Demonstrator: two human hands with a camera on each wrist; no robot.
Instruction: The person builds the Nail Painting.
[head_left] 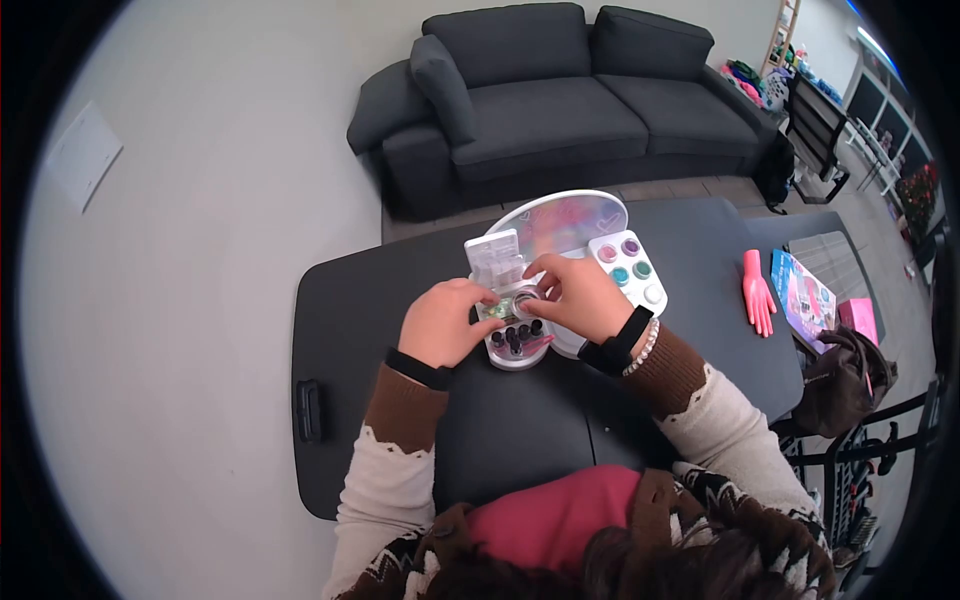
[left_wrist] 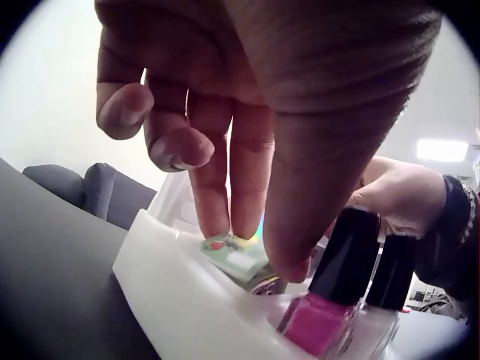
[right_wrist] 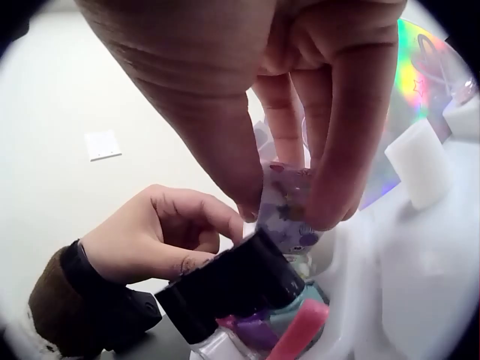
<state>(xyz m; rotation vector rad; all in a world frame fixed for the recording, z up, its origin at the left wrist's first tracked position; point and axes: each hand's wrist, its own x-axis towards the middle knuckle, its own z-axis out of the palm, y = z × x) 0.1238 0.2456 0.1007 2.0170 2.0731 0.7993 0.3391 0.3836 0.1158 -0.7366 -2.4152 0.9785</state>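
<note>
A white nail polish set (head_left: 563,343) stands on the black table, with an iridescent heart-printed panel (head_left: 575,222) upright behind it. Over its left compartment, my left hand (head_left: 440,325) pinches a small green printed card (left_wrist: 236,259) between thumb and fingers. Beside it, my right hand (head_left: 590,298) holds a clear piece with purple patterns (right_wrist: 289,214) between thumb and fingertips. Several black-capped nail polish bottles (left_wrist: 319,326) sit just in front of the fingers, a pink stick (right_wrist: 300,330) among them. A clear hinged lid (head_left: 495,258) stands raised behind my left hand.
Pots of coloured glitter (head_left: 620,276) fill a white tray at the set's right. Farther right lie a pink model hand (head_left: 757,295), a printed box (head_left: 803,292), a small pink box (head_left: 858,316) and a brown bag (head_left: 848,385). A dark sofa (head_left: 550,110) stands behind the table (head_left: 690,235).
</note>
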